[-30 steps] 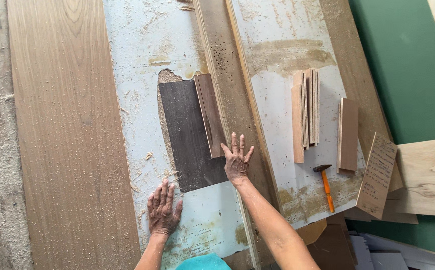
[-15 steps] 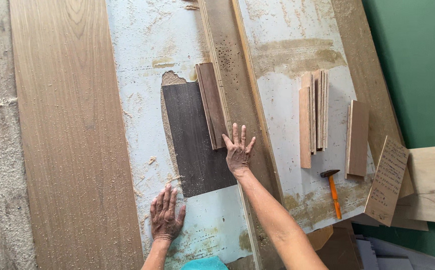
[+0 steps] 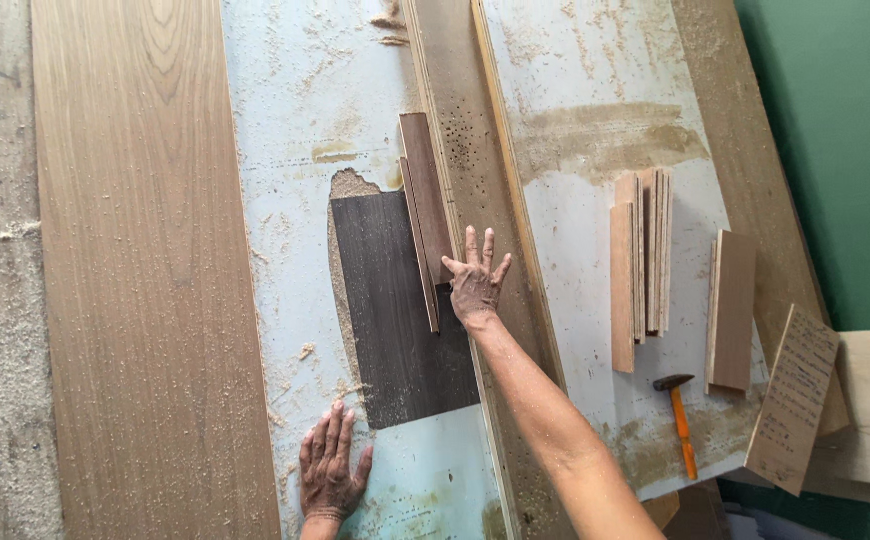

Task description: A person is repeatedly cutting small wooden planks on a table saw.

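Two bare hands lie flat on a dusty pale-blue work surface (image 3: pixel 295 150), fingers spread wide and gripping nothing. The right hand (image 3: pixel 475 288) rests with its fingertips on the lower end of a narrow brown wood strip (image 3: pixel 425 200) that lies lengthwise along the right edge of a dark rectangular panel (image 3: pixel 395 310) — its thumb points toward that panel, and the palm sits on the long raised rail (image 3: pixel 465 120) running up the middle of the bench. The left hand (image 3: pixel 330 465) is pressed palm-down just below the dark panel's lower left corner, fingertips close to the panel's edge but whether they touch it cannot be told. Left of these fingers a wide light-brown plank (image 3: pixel 145 270), speckled with sawdust, runs the full height of the view. Well to the right of the right hand's fingers, beyond the rail, stands a stack of thin light wood slats (image 3: pixel 640 265), then a single short board (image 3: pixel 733 310) — and below them a hammer with an orange handle (image 3: pixel 680 420). Farther right a small board covered in handwriting (image 3: pixel 793 400) leans at the bench edge
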